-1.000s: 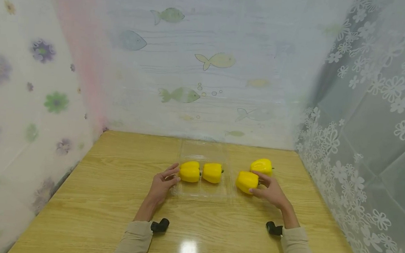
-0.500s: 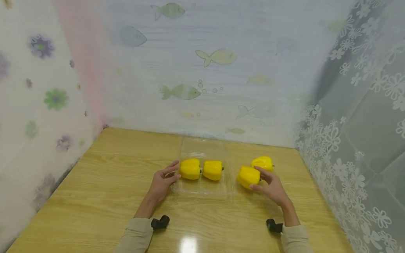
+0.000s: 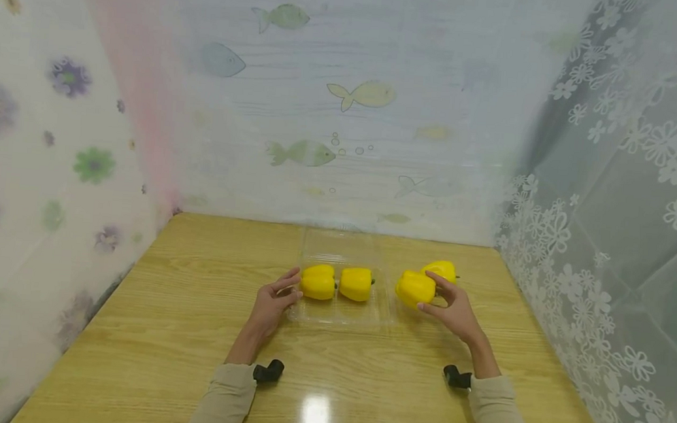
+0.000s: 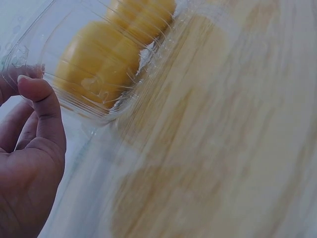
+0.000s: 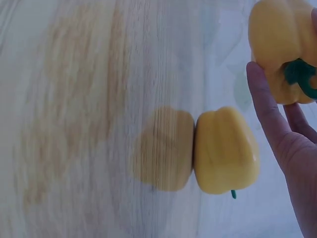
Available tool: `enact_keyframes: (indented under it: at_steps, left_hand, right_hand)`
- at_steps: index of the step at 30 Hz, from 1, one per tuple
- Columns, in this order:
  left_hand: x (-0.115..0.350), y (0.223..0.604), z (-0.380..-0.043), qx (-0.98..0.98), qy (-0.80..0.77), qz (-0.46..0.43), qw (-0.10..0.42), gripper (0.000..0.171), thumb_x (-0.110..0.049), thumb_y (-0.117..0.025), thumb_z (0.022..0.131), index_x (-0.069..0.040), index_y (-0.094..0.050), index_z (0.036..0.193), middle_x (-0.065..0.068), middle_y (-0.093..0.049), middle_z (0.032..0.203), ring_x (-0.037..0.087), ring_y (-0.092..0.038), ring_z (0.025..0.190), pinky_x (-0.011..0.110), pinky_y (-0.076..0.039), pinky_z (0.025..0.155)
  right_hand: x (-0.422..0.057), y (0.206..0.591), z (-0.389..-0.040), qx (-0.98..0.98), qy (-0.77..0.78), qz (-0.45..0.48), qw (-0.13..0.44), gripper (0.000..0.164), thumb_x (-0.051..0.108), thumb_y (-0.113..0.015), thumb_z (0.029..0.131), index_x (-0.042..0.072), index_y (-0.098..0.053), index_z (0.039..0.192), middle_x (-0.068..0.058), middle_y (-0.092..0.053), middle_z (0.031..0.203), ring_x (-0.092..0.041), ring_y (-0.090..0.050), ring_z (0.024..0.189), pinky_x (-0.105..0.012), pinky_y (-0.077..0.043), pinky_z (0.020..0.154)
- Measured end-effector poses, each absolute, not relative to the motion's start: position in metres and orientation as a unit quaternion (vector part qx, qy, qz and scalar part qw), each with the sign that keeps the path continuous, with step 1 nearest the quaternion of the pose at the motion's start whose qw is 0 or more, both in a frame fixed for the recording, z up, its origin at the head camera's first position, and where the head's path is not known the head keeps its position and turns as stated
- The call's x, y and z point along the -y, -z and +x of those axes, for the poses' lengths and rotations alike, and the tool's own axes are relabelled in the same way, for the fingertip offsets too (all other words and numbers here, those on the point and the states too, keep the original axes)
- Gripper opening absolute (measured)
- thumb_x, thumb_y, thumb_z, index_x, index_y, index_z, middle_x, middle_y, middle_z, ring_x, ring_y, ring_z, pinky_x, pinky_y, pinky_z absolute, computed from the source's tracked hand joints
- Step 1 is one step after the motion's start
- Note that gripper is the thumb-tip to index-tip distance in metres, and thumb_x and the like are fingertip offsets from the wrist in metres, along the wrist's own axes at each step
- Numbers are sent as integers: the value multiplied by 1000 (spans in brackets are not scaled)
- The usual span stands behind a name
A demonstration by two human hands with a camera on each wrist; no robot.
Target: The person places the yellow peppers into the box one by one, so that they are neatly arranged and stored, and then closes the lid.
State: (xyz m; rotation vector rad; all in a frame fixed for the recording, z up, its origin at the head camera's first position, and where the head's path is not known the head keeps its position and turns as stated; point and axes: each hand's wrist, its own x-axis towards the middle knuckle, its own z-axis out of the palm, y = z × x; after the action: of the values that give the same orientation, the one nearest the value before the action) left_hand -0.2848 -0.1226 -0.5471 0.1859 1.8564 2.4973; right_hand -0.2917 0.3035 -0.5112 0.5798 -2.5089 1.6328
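In the head view, my left hand pinches the left rim of a clear plastic box; thumb and finger meet at its edge in the left wrist view. Side by side in the box lie two yellow bell peppers, the left pepper and the right pepper. My right hand holds a third bell pepper, raised over the table to the right of the box, its green stem towards the palm. Partly hidden behind it rests another bell pepper.
The box's clear lid lies folded back towards the rear wall. Beneath everything is a wooden table. Patterned sheets hang at the back and both sides. A black device sits at each wrist.
The bell pepper in my right hand has risen slightly from the table and turned a little. My left hand stays at the box rim. The head view has shifted slightly.
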Motion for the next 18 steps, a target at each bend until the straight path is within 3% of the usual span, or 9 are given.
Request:
enact_keyframes:
  at_steps: [4, 8, 18]
  left_hand:
    - [122, 547, -285, -595, -802, 57, 13, 45, 11, -63, 94, 13, -55, 138, 9, -43, 159, 8, -54, 87, 17, -47, 66]
    - [122, 547, -285, -596, -801, 55, 12, 45, 11, -64, 93, 13, -56, 137, 9, -44, 159, 8, -55, 88, 18, -48, 66]
    - [122, 548, -285, -606, -793, 58, 4, 45, 10, -66, 92, 12, -57, 137, 14, -42, 159, 7, -55, 86, 18, -49, 66]
  right_hand:
    - [-301, 509, -290, 814, -547, 191, 46, 72, 5, -79, 89, 7, -46, 153, -23, -51, 148, -2, -57, 117, -35, -52, 97]
    - [-298, 510, -288, 798, -566, 198, 54, 72, 2, -78, 88, 4, -46, 152, -27, -51, 146, -1, -59, 116, -25, -52, 94]
    - [-287, 509, -287, 762, -606, 224, 37, 72, -4, -75, 89, -4, -41, 152, -25, -51, 143, -5, -59, 118, -26, -58, 87]
